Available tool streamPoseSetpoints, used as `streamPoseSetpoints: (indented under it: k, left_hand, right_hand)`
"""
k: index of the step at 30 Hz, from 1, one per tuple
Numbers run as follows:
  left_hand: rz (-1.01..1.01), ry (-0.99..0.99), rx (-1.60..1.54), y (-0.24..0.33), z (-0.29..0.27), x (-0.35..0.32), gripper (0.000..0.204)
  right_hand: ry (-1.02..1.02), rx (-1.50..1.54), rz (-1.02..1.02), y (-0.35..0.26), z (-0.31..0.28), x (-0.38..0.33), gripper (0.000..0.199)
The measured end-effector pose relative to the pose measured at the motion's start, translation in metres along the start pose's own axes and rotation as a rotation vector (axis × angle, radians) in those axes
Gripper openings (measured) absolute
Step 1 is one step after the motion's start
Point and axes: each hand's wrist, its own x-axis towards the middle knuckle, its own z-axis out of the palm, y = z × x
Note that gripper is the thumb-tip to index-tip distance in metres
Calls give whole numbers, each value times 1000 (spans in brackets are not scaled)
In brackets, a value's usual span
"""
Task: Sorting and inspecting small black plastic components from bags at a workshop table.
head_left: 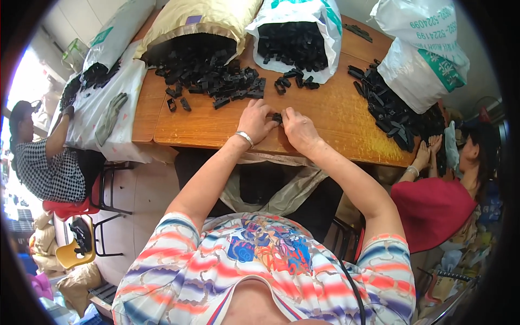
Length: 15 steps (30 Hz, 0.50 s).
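Observation:
My left hand [255,121] and my right hand [301,130] meet near the front edge of the wooden table [200,123]. Between their fingertips is a small black plastic part [277,117], pinched from both sides and partly hidden by the fingers. Just beyond my left hand spreads a heap of loose black plastic parts [216,81], spilling from a tan sack [200,16]. A few more black parts [295,79] lie in front of a white sack [298,54] full of them, past my right hand.
At the right, a white sack with green print [422,70] stands by a pile of long black parts [392,108]; a co-worker in red [433,208] works there. Another co-worker in checks [49,168] sits left, near a grey glove [111,116]. A cloth [271,192] hangs below the table edge.

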Motion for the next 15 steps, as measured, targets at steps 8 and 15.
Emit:
streamPoseSetpoints:
  k: [8, 15]
  left_hand:
    - [21, -36, -30, 3, 2, -1, 25]
    - [38, -35, -2, -7, 2, 2, 23]
  right_hand:
    - [111, 688, 434, 15, -4, -2, 15]
    - [149, 629, 431, 4, -10, 3, 15]
